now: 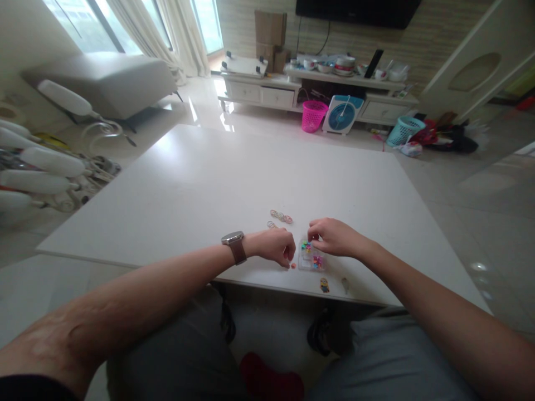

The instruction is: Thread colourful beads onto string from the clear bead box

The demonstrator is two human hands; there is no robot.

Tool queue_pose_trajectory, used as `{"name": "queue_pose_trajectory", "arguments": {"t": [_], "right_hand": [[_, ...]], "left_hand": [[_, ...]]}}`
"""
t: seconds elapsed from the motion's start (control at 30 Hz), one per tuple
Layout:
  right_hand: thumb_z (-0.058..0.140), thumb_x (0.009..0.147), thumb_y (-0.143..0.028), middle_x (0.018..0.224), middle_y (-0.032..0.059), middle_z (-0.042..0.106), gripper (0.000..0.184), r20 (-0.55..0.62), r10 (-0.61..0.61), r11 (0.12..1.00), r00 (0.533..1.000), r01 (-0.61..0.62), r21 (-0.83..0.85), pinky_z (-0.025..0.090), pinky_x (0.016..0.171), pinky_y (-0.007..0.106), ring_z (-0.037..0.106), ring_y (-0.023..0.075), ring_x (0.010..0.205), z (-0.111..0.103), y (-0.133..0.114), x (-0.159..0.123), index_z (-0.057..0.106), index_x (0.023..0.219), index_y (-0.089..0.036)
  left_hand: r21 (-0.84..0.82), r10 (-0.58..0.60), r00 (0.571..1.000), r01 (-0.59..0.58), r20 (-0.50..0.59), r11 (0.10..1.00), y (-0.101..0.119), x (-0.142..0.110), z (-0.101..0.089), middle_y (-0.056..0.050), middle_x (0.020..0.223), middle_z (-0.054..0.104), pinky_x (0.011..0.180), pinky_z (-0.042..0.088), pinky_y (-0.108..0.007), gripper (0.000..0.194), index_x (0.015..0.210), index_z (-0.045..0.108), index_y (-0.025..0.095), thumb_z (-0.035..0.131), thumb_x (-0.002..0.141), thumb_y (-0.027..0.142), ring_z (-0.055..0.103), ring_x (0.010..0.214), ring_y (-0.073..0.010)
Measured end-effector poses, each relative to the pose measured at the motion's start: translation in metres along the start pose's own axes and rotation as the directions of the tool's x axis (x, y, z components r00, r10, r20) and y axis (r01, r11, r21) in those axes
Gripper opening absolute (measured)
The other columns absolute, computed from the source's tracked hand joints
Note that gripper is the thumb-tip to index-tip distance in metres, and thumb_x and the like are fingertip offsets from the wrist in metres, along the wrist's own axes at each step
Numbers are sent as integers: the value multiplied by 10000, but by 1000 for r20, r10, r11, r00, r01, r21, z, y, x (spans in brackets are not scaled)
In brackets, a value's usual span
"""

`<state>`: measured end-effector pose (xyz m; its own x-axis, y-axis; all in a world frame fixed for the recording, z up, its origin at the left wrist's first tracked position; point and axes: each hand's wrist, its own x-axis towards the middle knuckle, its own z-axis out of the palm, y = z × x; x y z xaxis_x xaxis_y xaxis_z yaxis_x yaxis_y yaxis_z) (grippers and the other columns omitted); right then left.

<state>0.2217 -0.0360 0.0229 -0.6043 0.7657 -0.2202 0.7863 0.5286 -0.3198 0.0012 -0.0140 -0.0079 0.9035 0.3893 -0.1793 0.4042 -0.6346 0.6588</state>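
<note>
Blk sleeve (35, 388) at near L corner, forearms (163, 284) bare. Wristwatch (233, 238) w/ silver-grey metallic case, brn strap (239, 253) on L wrist (251, 245). Grey trousers (393, 356) w/ folds; dk footwear (319, 333) below, details unclear.

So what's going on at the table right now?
A person is working at a white table with both hands. The right hand is at a clear box of small colourful pieces; whether it grips one is unclear. The left hand has its fingertips down beside a small orange piece. Rings lie beyond the hands, a yellow figure near the table's edge.
</note>
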Motion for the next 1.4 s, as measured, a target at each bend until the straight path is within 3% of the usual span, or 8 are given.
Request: {"name": "queue_pose_trajectory", "arguments": {"t": [0.17,0.4,0.53,0.63,0.8,1.03,1.27,1.4], "right_hand": [[578,771,-127,813,27,645,151,10,6,1000,1000,-6,-3,320,619,244,527,127,684,1,-2,0,719,767,-181],[577,762,-124,798,21,642,155,-7,-4,1000,1000,4,-3,324,621,243,532,130,691,0,-2,-1,720,763,-183],[577,758,-125,794,17,646,156,-30,-4,1000,1000,4,8,332,617,244,529,126,675,1,-1,-1,721,759,-184],[577,757,-119,808,23,656,161,-70,-10,999,998,13,35,350,628,247,533,125,671,1,-1,0,726,777,-178],[578,775,-116,741,14,664,144,-122,-16,968,992,46,245,398,638,237,566,127,671,1,-2,0,712,806,-157],[618,837,-239,769,22,696,134,-28,-34,827,999,44,560,453,647,247,621,149,707,0,-7,-3,702,883,-146],[657,818,-252,786,20,682,109,-30,-31,733,999,43,679,447,658,252,604,149,721,8,1,-1,665,839,-146],[656,808,-229,741,5,651,83,-55,-21,791,998,50,610,424,633,245,571,137,687,7,4,0,659,835,-150]], "left_hand": [[-22,51,999,-51,-10,998,4,1,3,-2,688,722,556,386,-225,98,805,800,225,777,711,240,614,601,-127],[68,78,997,-77,-6,995,4,4,10,4,694,735,538,369,-218,121,779,799,225,734,706,152,614,593,-121],[75,84,996,-85,16,994,6,2,4,17,682,725,543,372,-205,136,756,787,216,714,693,120,598,581,-105],[33,80,996,-78,-40,996,5,-1,-5,23,672,713,563,383,-198,100,767,784,221,718,723,161,599,589,-100],[-16,69,982,-73,-177,997,5,-2,-15,9,646,692,642,420,-204,118,813,792,213,687,771,180,617,634,-108],[-1,28,964,-30,-264,1000,10,0,-18,-2,675,679,660,432,-223,138,837,784,203,676,754,180,614,646,-119],[-11,102,945,-110,-311,994,8,0,-17,-4,835,708,664,431,-224,96,824,736,178,646,793,187,608,661,-100],[3,77,943,-80,-324,997,7,1,-16,6,831,680,683,433,-239,86,860,693,176,657,800,226,602,661,-108]]}}
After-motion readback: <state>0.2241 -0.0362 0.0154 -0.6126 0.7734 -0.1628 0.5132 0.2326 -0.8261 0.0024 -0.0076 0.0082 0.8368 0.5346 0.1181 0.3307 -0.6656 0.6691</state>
